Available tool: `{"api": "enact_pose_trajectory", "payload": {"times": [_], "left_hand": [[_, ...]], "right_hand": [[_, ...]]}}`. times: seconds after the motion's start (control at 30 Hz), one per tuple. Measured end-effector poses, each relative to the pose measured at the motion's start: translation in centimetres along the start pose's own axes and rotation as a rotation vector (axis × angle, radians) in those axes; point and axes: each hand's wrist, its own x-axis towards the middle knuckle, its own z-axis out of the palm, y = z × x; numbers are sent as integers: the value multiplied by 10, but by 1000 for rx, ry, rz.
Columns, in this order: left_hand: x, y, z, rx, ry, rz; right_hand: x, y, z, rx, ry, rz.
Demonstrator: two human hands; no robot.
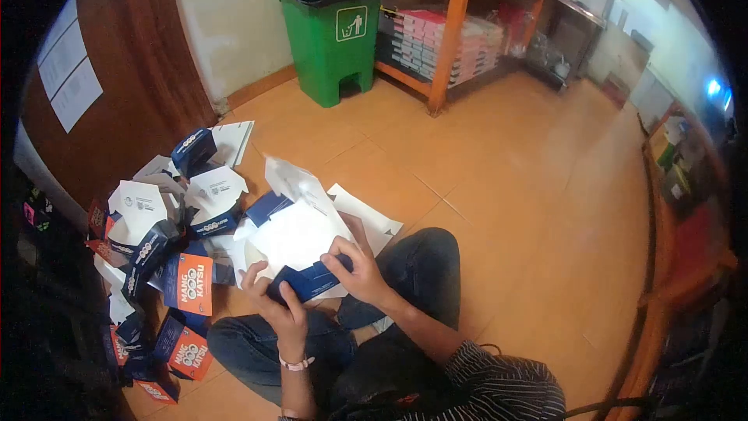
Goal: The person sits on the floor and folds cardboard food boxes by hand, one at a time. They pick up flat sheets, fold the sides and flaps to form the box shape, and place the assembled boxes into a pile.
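A partly folded carton (300,234), white inside and dark blue outside, is held above my crossed legs. My left hand (276,304) grips its near blue edge at the left, thumb on the blue panel and fingers behind. On the right side of the same edge, my right hand (357,271) pinches the blue flap. White flaps of the carton stand up at its far side. Just beyond it, a flat white sheet (362,217) lies on the floor. What lies under the carton is mostly hidden.
Folded blue, white and orange boxes (187,284) are heaped at the left beside my knee. A green bin (331,43) stands by the back wall. Stacked cartons (436,43) fill a wooden shelf (452,39). A brown door (117,54) is at the far left.
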Motion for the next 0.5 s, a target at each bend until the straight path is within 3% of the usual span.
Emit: {"api": "enact_pose_trajectory", "payload": {"times": [0.13,0.23,0.33,0.4,0.47,0.5], "left_hand": [[0,0,2,-16,192,-56],[10,7,-14,-5,-251,66],[9,-7,-18,-65,-306,145],[6,-14,-13,-128,-216,120],[0,-15,-4,-275,415,-200],[4,-12,-5,-182,446,-153]], "right_hand": [[4,-4,7,40,-26,-15],[7,-1,8,132,-75,-57],[7,-7,11,202,-102,16],[9,-7,15,258,-81,14],[10,-13,15,28,-50,-17],[10,-15,19,-11,-39,-55]]}}
